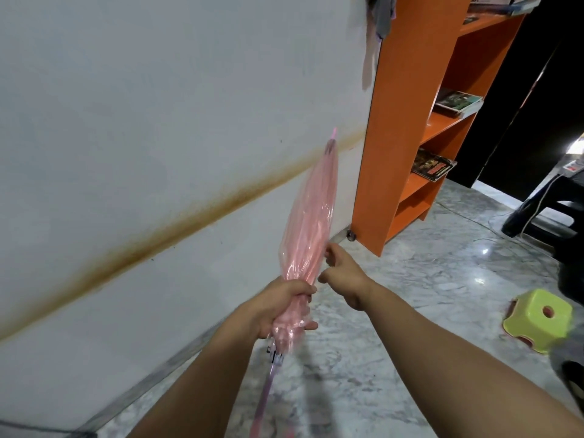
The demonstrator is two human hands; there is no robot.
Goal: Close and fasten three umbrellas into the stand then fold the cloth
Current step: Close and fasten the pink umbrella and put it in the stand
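A closed pink see-through umbrella [308,222] points up and away from me, its tip near the wall stain and its thin pink shaft running down towards the bottom edge. My left hand [281,306] is shut around the gathered canopy near its lower end. My right hand [343,276] is just to the right of the canopy, its fingertips pinching at the canopy's edge or strap; what it pinches is too small to tell. No stand and no folded cloth show here.
A white wall [142,137] with a brown stain is on the left. An orange bookshelf [407,128] with books stands ahead. A yellow-green stool [540,317] sits on the marble floor at right, with dark furniture [546,210] behind it. Some cloth [379,17] hangs at the top.
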